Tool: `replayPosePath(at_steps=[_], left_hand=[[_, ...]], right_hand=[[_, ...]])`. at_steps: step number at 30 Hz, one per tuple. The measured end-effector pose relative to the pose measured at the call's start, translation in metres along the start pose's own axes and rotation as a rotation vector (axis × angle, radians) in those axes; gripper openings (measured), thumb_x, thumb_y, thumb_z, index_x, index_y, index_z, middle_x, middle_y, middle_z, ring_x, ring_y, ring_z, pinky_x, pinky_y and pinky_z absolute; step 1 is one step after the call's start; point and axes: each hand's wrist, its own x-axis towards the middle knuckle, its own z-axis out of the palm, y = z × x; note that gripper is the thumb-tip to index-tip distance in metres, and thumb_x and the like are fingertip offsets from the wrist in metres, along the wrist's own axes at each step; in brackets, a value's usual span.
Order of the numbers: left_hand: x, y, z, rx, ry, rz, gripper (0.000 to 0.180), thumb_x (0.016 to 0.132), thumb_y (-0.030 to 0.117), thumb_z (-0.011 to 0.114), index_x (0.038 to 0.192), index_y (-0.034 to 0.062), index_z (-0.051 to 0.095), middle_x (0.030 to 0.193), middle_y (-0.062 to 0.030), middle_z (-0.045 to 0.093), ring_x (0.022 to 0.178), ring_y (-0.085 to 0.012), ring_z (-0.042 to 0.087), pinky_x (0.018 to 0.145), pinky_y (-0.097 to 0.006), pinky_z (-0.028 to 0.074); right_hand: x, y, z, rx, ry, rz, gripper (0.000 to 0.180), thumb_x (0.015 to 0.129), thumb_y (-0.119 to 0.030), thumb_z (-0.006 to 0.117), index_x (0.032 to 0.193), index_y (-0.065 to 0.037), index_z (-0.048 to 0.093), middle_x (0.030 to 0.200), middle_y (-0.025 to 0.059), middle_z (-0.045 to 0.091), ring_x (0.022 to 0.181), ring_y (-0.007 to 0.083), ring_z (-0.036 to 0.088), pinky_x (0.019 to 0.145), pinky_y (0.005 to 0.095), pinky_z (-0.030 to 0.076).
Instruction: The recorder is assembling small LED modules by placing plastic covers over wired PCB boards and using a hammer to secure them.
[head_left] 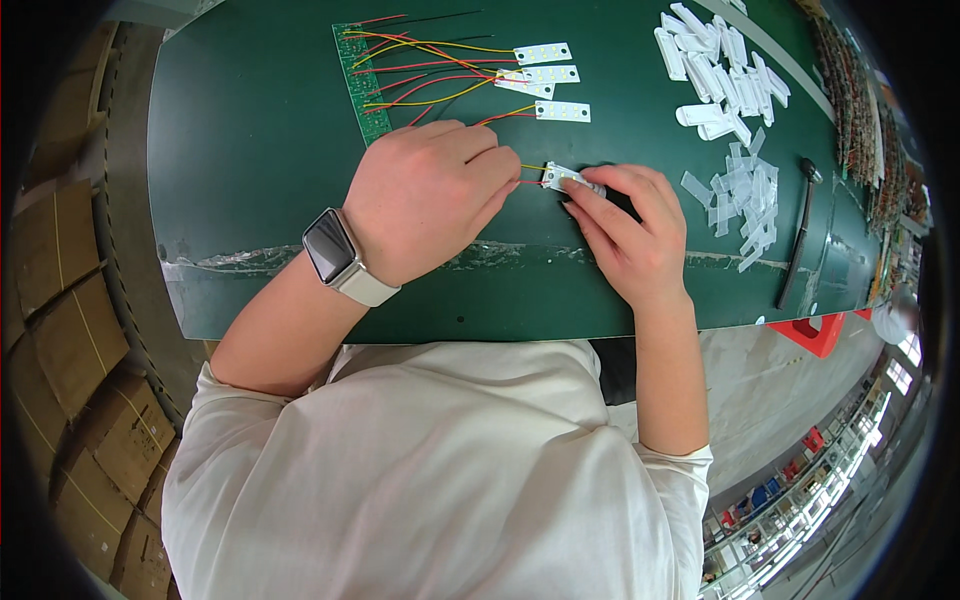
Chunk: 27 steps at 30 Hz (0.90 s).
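White short-sleeved shirt (430,470); square-faced watch (330,246), pale strap (367,284).

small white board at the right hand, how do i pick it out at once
On the green table, find the right hand by the edge nearest the person. It holds the small white board, whose thin wires run left toward the left hand. The other white boards lie farther back, untouched by either hand.

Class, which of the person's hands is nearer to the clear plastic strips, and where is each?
Right. The right hand is close to the left side of the clear plastic strips; the left hand is farther left, beyond the right hand.
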Motion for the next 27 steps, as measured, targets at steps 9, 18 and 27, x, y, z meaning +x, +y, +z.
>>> replayPosePath(at_steps=[9, 18, 27], left_hand=[[0.001, 0.003, 0.006, 0.043, 0.034, 0.007, 0.012, 0.081, 0.012, 0.081, 0.086, 0.0105, 0.07, 0.085, -0.0013, 0.061, 0.079, -0.022, 0.06, 0.068, -0.035, 0.052], [-0.001, -0.001, -0.003, 0.059, -0.007, -0.008, 0.014, 0.08, 0.012, 0.082, 0.087, 0.0097, 0.07, 0.087, -0.0017, 0.062, 0.083, -0.0224, 0.061, 0.07, -0.035, 0.054], [0.001, 0.002, -0.007, 0.05, -0.023, 0.045, 0.015, 0.078, 0.012, 0.083, 0.086, 0.0101, 0.07, 0.087, -0.0014, 0.061, 0.087, -0.0233, 0.06, 0.074, -0.036, 0.053]], right_hand=[[-0.001, -0.001, 0.001, 0.022, 0.004, 0.02, 0.025, 0.075, -0.009, 0.085, 0.098, -0.012, 0.079, 0.101, 0.0013, 0.07, 0.092, 0.024, 0.067, 0.076, 0.0372, 0.053], [-0.002, 0.0, 0.002, -0.014, 0.012, -0.034, 0.024, 0.075, -0.013, 0.085, 0.098, -0.017, 0.08, 0.102, -0.0031, 0.07, 0.092, 0.0218, 0.065, 0.075, 0.0354, 0.053], [0.0, -0.003, -0.001, -0.148, 0.013, -0.091, 0.024, 0.075, -0.015, 0.085, 0.099, -0.019, 0.081, 0.104, -0.0057, 0.069, 0.094, 0.0187, 0.062, 0.075, 0.0331, 0.051]])
